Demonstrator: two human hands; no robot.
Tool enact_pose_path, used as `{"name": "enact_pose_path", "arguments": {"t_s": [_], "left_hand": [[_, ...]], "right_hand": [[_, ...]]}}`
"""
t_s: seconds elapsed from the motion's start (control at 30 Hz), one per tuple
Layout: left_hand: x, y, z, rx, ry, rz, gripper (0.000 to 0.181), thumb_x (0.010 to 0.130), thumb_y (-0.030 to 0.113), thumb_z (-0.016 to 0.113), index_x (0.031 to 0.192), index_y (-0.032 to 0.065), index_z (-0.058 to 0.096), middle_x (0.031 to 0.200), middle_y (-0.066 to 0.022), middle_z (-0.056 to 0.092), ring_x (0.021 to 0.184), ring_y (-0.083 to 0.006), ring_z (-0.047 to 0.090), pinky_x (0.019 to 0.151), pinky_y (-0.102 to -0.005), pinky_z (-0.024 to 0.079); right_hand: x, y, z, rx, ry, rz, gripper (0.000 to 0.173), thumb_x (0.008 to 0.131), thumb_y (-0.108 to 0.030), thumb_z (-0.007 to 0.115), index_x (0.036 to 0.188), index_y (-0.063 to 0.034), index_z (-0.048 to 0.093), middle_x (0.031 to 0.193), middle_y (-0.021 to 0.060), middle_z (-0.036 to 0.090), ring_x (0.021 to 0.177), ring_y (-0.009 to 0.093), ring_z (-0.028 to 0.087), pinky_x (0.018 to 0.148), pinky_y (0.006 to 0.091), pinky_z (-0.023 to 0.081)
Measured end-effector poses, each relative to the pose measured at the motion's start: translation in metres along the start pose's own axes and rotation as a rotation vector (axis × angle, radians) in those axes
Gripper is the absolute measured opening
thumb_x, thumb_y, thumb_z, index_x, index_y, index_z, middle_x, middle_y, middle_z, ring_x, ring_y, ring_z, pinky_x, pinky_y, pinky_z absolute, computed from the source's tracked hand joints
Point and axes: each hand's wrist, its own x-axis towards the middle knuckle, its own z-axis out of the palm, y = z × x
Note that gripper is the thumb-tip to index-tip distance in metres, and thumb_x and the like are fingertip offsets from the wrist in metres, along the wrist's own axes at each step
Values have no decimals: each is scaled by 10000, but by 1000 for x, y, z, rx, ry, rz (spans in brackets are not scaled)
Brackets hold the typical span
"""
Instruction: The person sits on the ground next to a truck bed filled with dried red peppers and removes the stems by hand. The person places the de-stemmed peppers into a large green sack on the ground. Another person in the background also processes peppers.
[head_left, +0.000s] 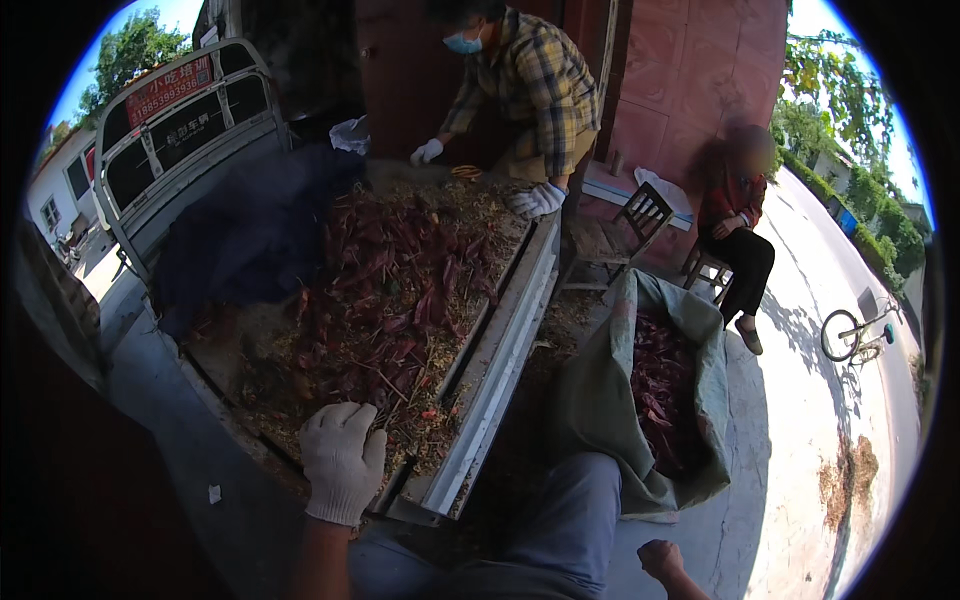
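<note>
My left hand, in a white knitted glove, is at the near edge of a cargo bed. Its fingers curl over the edge of a heap of dried red chili peppers; whether they grip anything is hidden. Stems, seeds and yellowish chaff lie scattered around the heap. My right hand is bare and closed at the lower right, near my knee, with nothing visible in it. Beyond that knee stands an open green woven sack, with dark red chili peppers inside.
A metal side rail borders the bed, with dark cloth at its left. A masked person in white gloves leans over the far end. Another person sits beyond a wooden chair. A bicycle is at the right.
</note>
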Motion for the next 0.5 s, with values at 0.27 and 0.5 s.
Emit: {"name": "enact_pose_path", "arguments": {"t_s": [0.27, 0.5], "left_hand": [[59, -20, 26, 333, -292, -102, 249, 945, 290, 805, 1115, 112, 839, 1441, -97, 690, 1420, -334, 564, 1277, -552, 351], [49, -39, 12, 293, -183, -135, 280, 921, 275, 808, 1153, 121, 829, 1435, -93, 703, 1417, -338, 577, 1278, -549, 352]], "right_hand": [[-10, 0, -28, 685, 161, -35, 318, 973, -239, 642, 934, 23, 817, 864, 169, 811, 727, 280, 818, 750, 386, 653], [1, -42, -46, 865, 231, -200, 302, 995, -174, 640, 924, 91, 767, 813, 146, 786, 707, 211, 789, 650, 341, 627]]}}
